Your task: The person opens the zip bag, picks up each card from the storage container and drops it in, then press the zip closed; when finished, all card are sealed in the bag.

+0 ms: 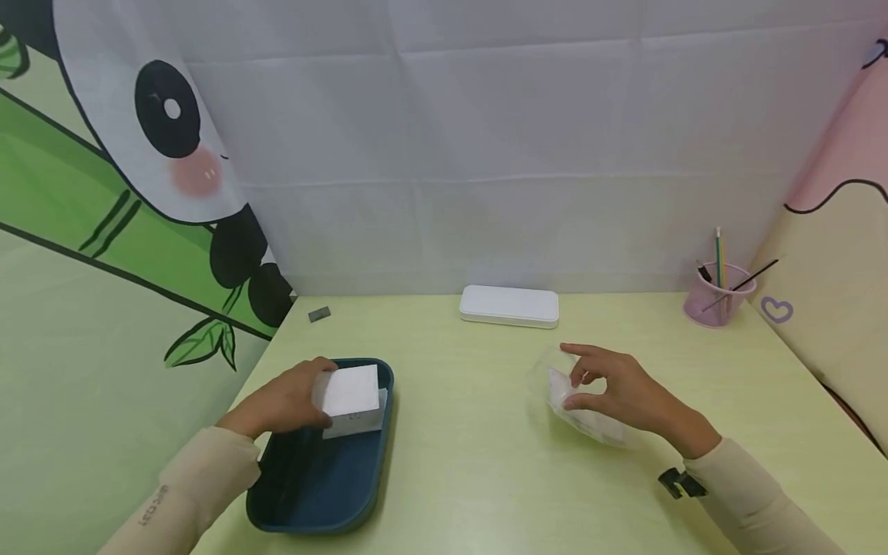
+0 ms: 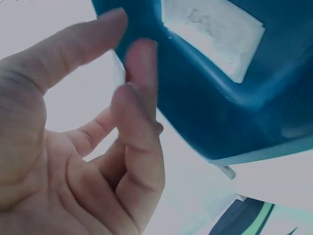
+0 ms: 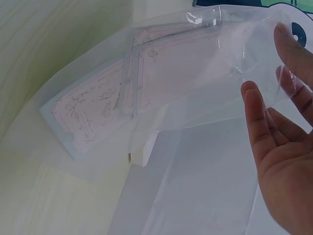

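My left hand (image 1: 284,401) grips a white box (image 1: 354,393) from its left side, thumb over the top edge. The box sits at the far end of a dark blue tray (image 1: 312,482). The left wrist view shows the curled fingers (image 2: 137,137) beside the tray's blue wall (image 2: 220,107). My right hand (image 1: 617,389) holds a clear plastic bag (image 1: 590,424) just above the table, index finger stretched out. In the right wrist view the bag (image 3: 195,63) holds pale printed cards (image 3: 98,107), and my fingers (image 3: 274,142) lie against the film.
A white oblong case (image 1: 509,306) lies at the back middle of the yellow-green table (image 1: 458,432). A pink pen cup (image 1: 718,297) stands back right, and a small grey piece (image 1: 319,314) lies back left. Printed curtains close in the back and both sides.
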The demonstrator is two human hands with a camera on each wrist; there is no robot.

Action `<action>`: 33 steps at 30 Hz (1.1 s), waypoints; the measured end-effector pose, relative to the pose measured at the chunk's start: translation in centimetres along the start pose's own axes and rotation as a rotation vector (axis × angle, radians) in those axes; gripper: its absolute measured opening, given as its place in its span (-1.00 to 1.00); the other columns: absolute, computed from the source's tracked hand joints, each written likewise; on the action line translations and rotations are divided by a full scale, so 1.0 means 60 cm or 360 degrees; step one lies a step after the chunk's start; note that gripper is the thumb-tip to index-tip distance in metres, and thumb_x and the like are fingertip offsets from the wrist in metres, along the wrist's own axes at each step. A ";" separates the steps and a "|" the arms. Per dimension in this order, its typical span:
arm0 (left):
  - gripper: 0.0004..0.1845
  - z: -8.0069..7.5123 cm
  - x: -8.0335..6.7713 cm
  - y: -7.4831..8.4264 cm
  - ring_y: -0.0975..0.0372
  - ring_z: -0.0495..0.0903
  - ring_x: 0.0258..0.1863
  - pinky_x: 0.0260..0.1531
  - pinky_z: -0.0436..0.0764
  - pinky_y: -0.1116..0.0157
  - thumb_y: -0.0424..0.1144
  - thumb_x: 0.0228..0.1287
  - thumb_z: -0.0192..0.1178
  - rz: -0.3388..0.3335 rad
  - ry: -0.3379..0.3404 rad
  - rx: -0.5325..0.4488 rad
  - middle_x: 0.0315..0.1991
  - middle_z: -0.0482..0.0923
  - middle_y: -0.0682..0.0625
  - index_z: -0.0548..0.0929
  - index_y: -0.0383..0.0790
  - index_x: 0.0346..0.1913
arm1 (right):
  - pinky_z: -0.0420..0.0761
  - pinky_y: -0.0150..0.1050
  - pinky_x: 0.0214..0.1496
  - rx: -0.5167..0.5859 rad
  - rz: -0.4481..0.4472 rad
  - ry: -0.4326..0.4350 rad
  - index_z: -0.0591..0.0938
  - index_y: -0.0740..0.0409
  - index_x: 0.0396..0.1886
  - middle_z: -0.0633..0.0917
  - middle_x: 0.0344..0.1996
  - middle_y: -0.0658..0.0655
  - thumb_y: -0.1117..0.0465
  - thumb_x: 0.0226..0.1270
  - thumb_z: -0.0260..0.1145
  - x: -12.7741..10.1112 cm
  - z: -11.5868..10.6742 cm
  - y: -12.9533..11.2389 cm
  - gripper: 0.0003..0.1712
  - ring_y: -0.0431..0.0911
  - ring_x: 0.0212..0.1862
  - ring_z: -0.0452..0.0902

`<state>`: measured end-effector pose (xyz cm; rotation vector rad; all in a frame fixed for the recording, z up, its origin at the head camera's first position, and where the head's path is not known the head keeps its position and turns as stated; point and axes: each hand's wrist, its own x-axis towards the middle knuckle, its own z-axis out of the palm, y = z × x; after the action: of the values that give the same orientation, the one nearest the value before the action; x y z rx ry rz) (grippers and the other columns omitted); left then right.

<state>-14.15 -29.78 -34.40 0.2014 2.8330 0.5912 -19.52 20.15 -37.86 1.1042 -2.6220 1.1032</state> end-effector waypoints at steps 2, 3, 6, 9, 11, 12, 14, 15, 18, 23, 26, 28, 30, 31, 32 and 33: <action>-0.11 -0.002 0.004 0.005 -0.02 0.51 -0.10 -0.14 0.53 -0.03 -0.23 -0.09 0.59 -0.0004 0.0006 -0.0017 0.07 0.50 -0.26 0.35 -0.41 0.30 | 0.61 -0.13 -0.12 -0.0008 -0.0006 0.0000 0.70 -0.07 -0.27 0.65 0.14 0.06 0.05 0.05 0.62 0.000 0.000 0.001 -0.71 -0.29 -0.23 0.61; -0.10 -0.001 0.007 0.008 -0.02 0.50 -0.10 -0.14 0.53 -0.03 -0.21 -0.09 0.59 -0.0004 0.0004 -0.0027 0.07 0.50 -0.25 0.35 -0.41 0.31 | 0.61 -0.15 -0.13 -0.0012 -0.0006 -0.0003 0.70 -0.09 -0.33 0.62 0.19 0.06 0.05 0.05 0.62 0.001 0.000 0.001 -0.74 -0.29 -0.23 0.61; -0.10 0.002 0.016 0.022 -0.01 0.49 -0.06 -0.08 0.50 -0.02 -0.18 -0.06 0.59 -0.0023 -0.0003 -0.0046 0.12 0.49 -0.23 0.35 -0.36 0.33 | 0.60 -0.18 -0.14 -0.0009 0.0005 -0.0015 0.72 0.02 -0.11 0.68 0.02 -0.04 0.03 0.06 0.61 0.002 -0.001 0.000 -0.60 -0.29 -0.23 0.61; -0.10 0.006 0.026 0.038 0.01 0.45 -0.03 -0.05 0.47 -0.01 -0.15 -0.04 0.58 0.0003 -0.0019 -0.0038 0.17 0.46 -0.23 0.37 -0.29 0.37 | 0.61 -0.14 -0.13 -0.0011 0.0015 -0.0024 0.67 0.15 0.10 0.68 -0.15 -0.16 0.02 0.07 0.60 0.004 -0.002 -0.001 -0.40 -0.30 -0.23 0.61; -0.10 0.006 0.032 0.050 0.04 0.45 -0.06 -0.09 0.48 0.03 -0.13 -0.04 0.58 0.0033 -0.0029 -0.0031 0.14 0.46 -0.21 0.39 -0.23 0.38 | 0.61 -0.13 -0.12 -0.0007 0.0023 -0.0027 0.66 0.18 0.12 0.67 -0.18 -0.18 0.02 0.08 0.60 0.005 -0.002 -0.001 -0.37 -0.29 -0.23 0.61; -0.11 0.006 0.035 0.056 0.05 0.45 -0.08 -0.10 0.48 0.04 -0.12 -0.04 0.58 0.0051 -0.0035 -0.0022 0.12 0.46 -0.20 0.40 -0.20 0.39 | 0.61 -0.13 -0.12 -0.0005 0.0028 -0.0029 0.66 0.18 0.12 0.68 -0.18 -0.18 0.02 0.07 0.60 0.005 -0.002 -0.001 -0.37 -0.29 -0.23 0.61; -0.11 0.005 0.040 0.067 0.07 0.45 -0.12 -0.15 0.48 0.07 -0.10 -0.05 0.59 0.0075 -0.0052 -0.0016 0.08 0.47 -0.17 0.41 -0.13 0.39 | 0.61 -0.16 -0.12 -0.0001 0.0033 -0.0031 0.64 0.19 0.16 0.68 -0.21 -0.16 0.02 0.08 0.60 0.005 -0.001 -0.001 -0.34 -0.28 -0.23 0.62; -0.12 0.004 0.042 0.072 0.08 0.45 -0.13 -0.17 0.48 0.08 -0.10 -0.04 0.58 0.0079 -0.0064 -0.0021 0.07 0.48 -0.16 0.42 -0.10 0.39 | 0.61 -0.17 -0.12 0.0002 0.0033 -0.0032 0.67 0.16 0.09 0.69 -0.16 -0.14 0.02 0.08 0.60 0.005 -0.001 -0.001 -0.40 -0.27 -0.23 0.62; -0.10 0.003 0.048 0.086 0.11 0.47 -0.14 -0.17 0.48 0.09 -0.06 -0.05 0.59 0.0080 -0.0092 -0.0040 0.09 0.52 -0.13 0.41 -0.05 0.41 | 0.60 -0.19 -0.12 0.0000 0.0030 -0.0028 0.71 0.05 -0.07 0.70 -0.03 -0.05 0.03 0.07 0.61 0.004 -0.001 -0.001 -0.56 -0.25 -0.23 0.63; -0.08 0.005 0.053 0.107 0.13 0.52 -0.25 -0.30 0.50 0.14 -0.07 -0.04 0.60 0.0046 -0.0114 -0.0120 -0.05 0.58 -0.08 0.39 0.00 0.43 | 0.62 -0.19 -0.14 -0.0018 0.0015 -0.0033 0.70 -0.09 -0.31 0.62 0.18 0.07 0.04 0.05 0.62 0.002 0.000 -0.001 -0.73 -0.25 -0.22 0.63; -0.09 0.007 0.059 0.119 0.14 0.52 -0.31 -0.36 0.49 0.17 -0.11 -0.02 0.59 0.0046 -0.0122 -0.0145 -0.17 0.58 -0.05 0.38 0.01 0.44 | 0.62 -0.17 -0.15 -0.0024 0.0010 -0.0031 0.69 -0.10 -0.32 0.61 0.20 0.11 0.06 0.04 0.62 0.001 -0.001 -0.001 -0.74 -0.27 -0.22 0.61; -0.09 0.008 0.064 0.130 0.15 0.53 -0.33 -0.38 0.50 0.18 -0.10 -0.02 0.59 0.0054 -0.0126 -0.0148 -0.22 0.59 -0.04 0.38 0.01 0.43 | 0.62 -0.14 -0.15 -0.0023 0.0011 -0.0032 0.68 -0.12 -0.34 0.60 0.22 0.12 0.06 0.04 0.62 0.002 -0.002 -0.002 -0.74 -0.28 -0.23 0.61; -0.10 0.007 0.069 0.143 0.16 0.54 -0.33 -0.39 0.51 0.19 -0.09 -0.01 0.58 0.0079 -0.0131 -0.0143 -0.25 0.59 -0.02 0.39 0.02 0.43 | 0.62 -0.10 -0.15 -0.0015 0.0019 -0.0037 0.66 -0.14 -0.36 0.59 0.24 0.14 0.05 0.05 0.62 0.002 -0.002 -0.002 -0.74 -0.29 -0.24 0.60; -0.11 0.007 0.072 0.150 0.17 0.54 -0.33 -0.38 0.51 0.20 -0.08 -0.01 0.58 0.0092 -0.0131 -0.0134 -0.26 0.60 0.00 0.40 0.03 0.43 | 0.62 -0.11 -0.15 -0.0016 0.0022 -0.0039 0.65 -0.15 -0.38 0.57 0.27 0.15 0.05 0.05 0.62 0.002 -0.002 -0.002 -0.74 -0.29 -0.24 0.60; -0.11 0.007 0.073 0.158 0.18 0.55 -0.34 -0.38 0.51 0.20 -0.07 -0.02 0.58 0.0102 -0.0133 -0.0126 -0.28 0.60 0.01 0.40 0.04 0.42 | 0.62 -0.13 -0.15 -0.0015 0.0026 -0.0042 0.65 -0.16 -0.38 0.57 0.27 0.15 0.04 0.06 0.62 0.002 -0.002 -0.002 -0.74 -0.29 -0.24 0.60; -0.11 0.008 0.075 0.166 0.19 0.55 -0.35 -0.39 0.50 0.21 -0.06 -0.03 0.58 0.0115 -0.0136 -0.0118 -0.31 0.60 0.03 0.41 0.04 0.41 | 0.62 -0.16 -0.16 -0.0013 0.0028 -0.0046 0.64 -0.17 -0.38 0.57 0.28 0.15 0.03 0.06 0.61 0.002 -0.001 -0.002 -0.74 -0.29 -0.24 0.61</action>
<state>-17.51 -19.75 -31.67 0.3086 2.7261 0.6851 -19.55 20.10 -37.71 1.1057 -2.6609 1.0872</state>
